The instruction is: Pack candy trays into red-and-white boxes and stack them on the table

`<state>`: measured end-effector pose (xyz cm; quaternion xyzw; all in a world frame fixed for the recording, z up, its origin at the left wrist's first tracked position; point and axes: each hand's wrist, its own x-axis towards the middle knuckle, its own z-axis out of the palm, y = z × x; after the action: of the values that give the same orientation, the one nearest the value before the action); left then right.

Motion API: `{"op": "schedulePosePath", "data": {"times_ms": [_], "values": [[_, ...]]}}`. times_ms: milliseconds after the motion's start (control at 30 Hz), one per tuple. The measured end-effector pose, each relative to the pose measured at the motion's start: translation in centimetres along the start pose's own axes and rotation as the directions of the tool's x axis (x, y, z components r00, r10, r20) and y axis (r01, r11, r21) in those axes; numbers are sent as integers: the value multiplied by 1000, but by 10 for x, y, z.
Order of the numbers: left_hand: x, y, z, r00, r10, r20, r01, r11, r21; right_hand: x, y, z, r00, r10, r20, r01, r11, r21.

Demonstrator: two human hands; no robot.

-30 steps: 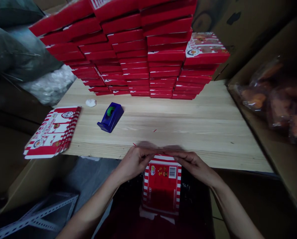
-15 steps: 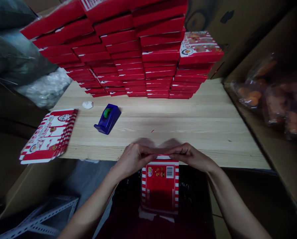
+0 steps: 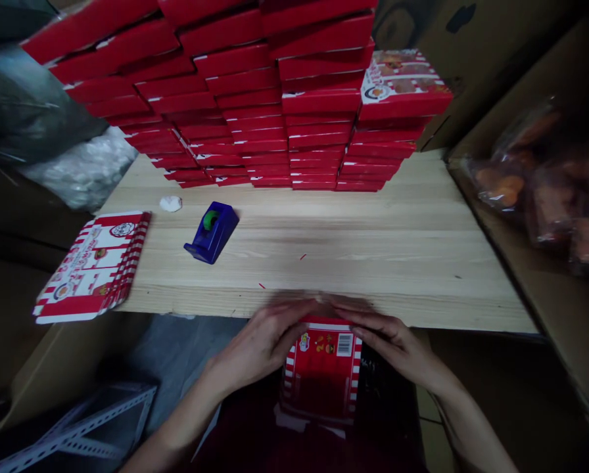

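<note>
Red-and-white printed cardboard box lies just below the left hand and right hand, its far edge between them; both curve inward, nearly meeting, too blurred to tell any grip; blue plastic tape dispenser sits beyond the left hand on the pale wooden bench; tall stacked flat red boxes rise further ahead.

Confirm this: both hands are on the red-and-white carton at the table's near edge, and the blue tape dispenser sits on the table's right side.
Wrong side: the head view shows the blue tape dispenser on the left of the wooden table. The rest stands.
</note>
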<state>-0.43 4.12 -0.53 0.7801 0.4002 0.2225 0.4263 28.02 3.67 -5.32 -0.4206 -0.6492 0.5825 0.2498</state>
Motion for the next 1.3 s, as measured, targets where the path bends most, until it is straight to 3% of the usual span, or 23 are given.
{"op": "schedulePosePath", "data": {"times_ms": [200,267,367,433,500,600,700,800,933,1100,1300], "values": [[-15,-7,6,1000,-6,-15,6,1000,2,0,-4,11,998,-4,-59,6,999,36],[-17,-12,9,999,-5,-45,3,999,-51,3,-4,24,990,63,-128,-40,984,174],[-21,-18,17,982,-82,-169,51,982,-183,6,-10,45,959,187,-213,-85,906,414],[-26,-16,22,962,-129,-242,73,970,-230,7,-19,54,948,224,-225,-89,868,488],[-31,-8,22,962,-101,-255,43,974,-224,6,-31,55,946,240,-220,-101,859,502],[-37,12,17,981,8,-196,-46,981,-190,4,-46,47,945,297,-137,-168,799,577],[-39,26,12,989,68,-133,-87,986,-144,2,-54,38,945,326,37,-257,667,699],[-42,26,13,987,81,-140,-98,987,-125,-3,-55,36,929,350,123,-311,553,773],[-46,17,17,984,76,-161,-101,983,-153,-14,-52,39,873,462,156,-376,435,818],[-47,10,17,981,73,-177,-109,973,-202,-20,-47,39,854,504,132,-349,365,863],[-41,6,16,976,74,-203,-116,972,-203,-19,-56,34,860,468,202,-390,349,852]]}}
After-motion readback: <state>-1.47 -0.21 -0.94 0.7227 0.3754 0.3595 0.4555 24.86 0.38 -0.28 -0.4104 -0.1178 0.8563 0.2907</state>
